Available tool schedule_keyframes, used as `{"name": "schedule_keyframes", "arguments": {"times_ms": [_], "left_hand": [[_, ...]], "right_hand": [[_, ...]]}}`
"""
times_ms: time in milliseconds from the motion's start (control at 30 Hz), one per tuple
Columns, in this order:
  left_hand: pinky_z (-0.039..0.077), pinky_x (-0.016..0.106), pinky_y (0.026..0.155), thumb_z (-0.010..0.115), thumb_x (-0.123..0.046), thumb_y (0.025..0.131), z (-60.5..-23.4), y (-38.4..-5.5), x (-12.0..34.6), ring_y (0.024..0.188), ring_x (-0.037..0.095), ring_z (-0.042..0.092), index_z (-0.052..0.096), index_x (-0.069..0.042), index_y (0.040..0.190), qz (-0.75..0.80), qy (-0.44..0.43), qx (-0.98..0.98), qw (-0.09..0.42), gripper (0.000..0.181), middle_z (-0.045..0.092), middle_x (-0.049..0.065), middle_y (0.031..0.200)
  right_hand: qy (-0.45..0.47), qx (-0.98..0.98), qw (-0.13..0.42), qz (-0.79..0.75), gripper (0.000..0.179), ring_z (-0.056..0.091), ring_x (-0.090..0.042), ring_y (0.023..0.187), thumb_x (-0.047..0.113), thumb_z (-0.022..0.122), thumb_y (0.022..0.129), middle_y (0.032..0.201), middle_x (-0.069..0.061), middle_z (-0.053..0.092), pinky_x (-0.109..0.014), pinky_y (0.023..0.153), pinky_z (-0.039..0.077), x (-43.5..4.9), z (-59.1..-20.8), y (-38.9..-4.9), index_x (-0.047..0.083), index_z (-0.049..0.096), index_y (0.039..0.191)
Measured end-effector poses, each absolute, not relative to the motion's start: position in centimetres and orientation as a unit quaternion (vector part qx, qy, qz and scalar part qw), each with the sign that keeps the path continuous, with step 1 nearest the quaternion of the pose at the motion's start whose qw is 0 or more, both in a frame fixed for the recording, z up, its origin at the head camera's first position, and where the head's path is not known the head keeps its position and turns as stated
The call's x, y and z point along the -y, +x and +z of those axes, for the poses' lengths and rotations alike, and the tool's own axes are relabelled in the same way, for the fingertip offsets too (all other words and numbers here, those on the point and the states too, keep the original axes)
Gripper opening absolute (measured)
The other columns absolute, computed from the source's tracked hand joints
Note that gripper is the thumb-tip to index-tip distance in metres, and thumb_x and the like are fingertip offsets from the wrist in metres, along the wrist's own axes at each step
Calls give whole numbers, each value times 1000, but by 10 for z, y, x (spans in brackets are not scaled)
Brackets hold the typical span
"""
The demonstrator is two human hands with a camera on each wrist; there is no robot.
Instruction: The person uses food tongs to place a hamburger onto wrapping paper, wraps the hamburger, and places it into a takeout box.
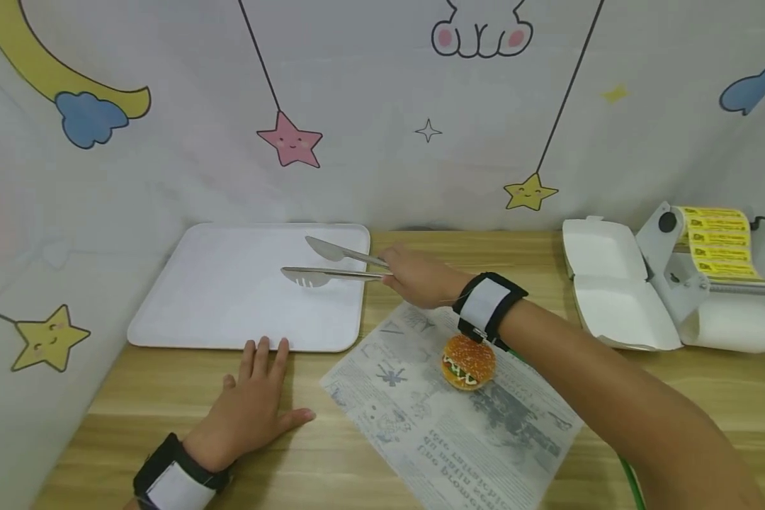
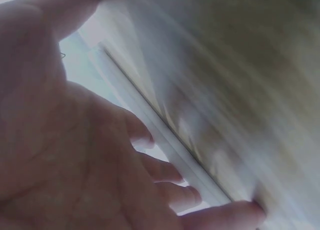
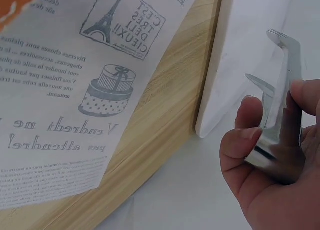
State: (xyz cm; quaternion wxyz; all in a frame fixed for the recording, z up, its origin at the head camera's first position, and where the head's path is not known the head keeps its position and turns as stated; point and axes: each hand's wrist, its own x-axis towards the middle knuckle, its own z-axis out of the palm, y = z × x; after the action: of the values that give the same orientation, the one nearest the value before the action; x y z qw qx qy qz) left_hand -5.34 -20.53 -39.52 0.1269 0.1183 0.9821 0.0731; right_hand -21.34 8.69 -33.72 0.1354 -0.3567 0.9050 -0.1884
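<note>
Metal tongs [image 1: 331, 275] extend leftward from my right hand [image 1: 421, 276], which grips them at the bent end with the two arms spread apart. Their tips lie over the right part of the white tray [image 1: 229, 290]. My left hand [image 1: 248, 407] is spread flat, with its fingertips right at the tray's front edge; in the left wrist view the fingers [image 2: 170, 192] lie along the tray's rim. A sesame-bun burger [image 1: 468, 363] sits on a printed sheet of paper [image 1: 433, 418], below my right wrist. Between the tong arms there is nothing.
An open white clamshell box [image 1: 621, 304] stands at the right rear. Beside it is a dispenser [image 1: 669, 262] with a roll of yellow labels [image 1: 720, 244]. A wall sheet with stars [image 1: 291, 142] closes off the back. Something green [image 1: 631, 482] shows under my right forearm.
</note>
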Motion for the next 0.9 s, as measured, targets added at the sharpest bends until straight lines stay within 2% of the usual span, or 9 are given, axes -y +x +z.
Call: {"name": "schedule_keyframes", "arguments": {"times_ms": [167,233,300,400,500,600,667,767,900], "left_hand": [[40,86,95,75,-65,88,-397,-53,205,150,67,18,25,11,162,68,117,-983,124,117,19,47,162],[40,86,95,75,-64,88,-398,-52,205,150,68,18,25,11,161,66,117,-983,124,117,20,47,161],[41,86,94,75,-64,88,-399,-52,205,150,67,18,24,11,162,64,117,-984,123,117,20,47,161],[41,86,95,75,-65,88,-399,-53,204,150,67,18,24,10,162,64,119,-983,123,117,20,47,162],[41,86,95,75,-65,88,-400,-53,203,150,67,19,24,10,162,63,120,-983,121,117,20,46,162],[42,86,94,75,-65,88,-400,-53,203,149,67,20,24,11,162,60,123,-984,116,117,22,47,161],[42,85,94,75,-65,88,-400,-53,204,149,67,20,24,11,162,59,123,-984,115,117,22,47,161],[43,85,93,75,-65,88,-402,-53,205,149,67,20,24,11,162,57,125,-984,110,117,22,47,161],[44,85,92,75,-64,88,-404,-52,208,149,67,23,26,10,161,58,130,-985,97,116,24,46,160]], "right_hand": [[-351,-908,146,-178,52,55,-37,137,18,46,114,156,-29,44,-47,116,47,-82,-344,-221,-10,35,157],[-347,-905,164,-184,53,55,-36,135,17,44,114,155,-29,43,-45,115,47,-80,-345,-223,-10,32,158],[-345,-903,175,-190,52,57,-33,126,14,44,113,151,-28,44,-42,109,50,-76,-347,-226,-8,32,159],[-341,-903,182,-190,51,56,-26,102,10,45,111,139,-26,46,-38,91,51,-73,-350,-229,-7,34,158],[-345,-906,167,-181,45,54,-24,96,2,50,105,129,-23,54,-37,87,51,-67,-355,-231,-7,46,150],[-347,-910,146,-175,39,60,-25,103,2,59,101,125,-18,64,-39,94,54,-57,-359,-229,-4,56,140],[-347,-914,130,-164,42,65,-26,109,8,67,100,124,-16,70,-41,98,55,-49,-361,-226,-2,57,140],[-342,-923,120,-131,56,70,-25,115,23,74,100,129,-14,71,-40,99,57,-35,-364,-219,3,51,147],[-344,-926,130,-90,70,70,-27,120,35,73,102,138,-16,68,-39,97,59,-23,-368,-208,3,42,156]]}}
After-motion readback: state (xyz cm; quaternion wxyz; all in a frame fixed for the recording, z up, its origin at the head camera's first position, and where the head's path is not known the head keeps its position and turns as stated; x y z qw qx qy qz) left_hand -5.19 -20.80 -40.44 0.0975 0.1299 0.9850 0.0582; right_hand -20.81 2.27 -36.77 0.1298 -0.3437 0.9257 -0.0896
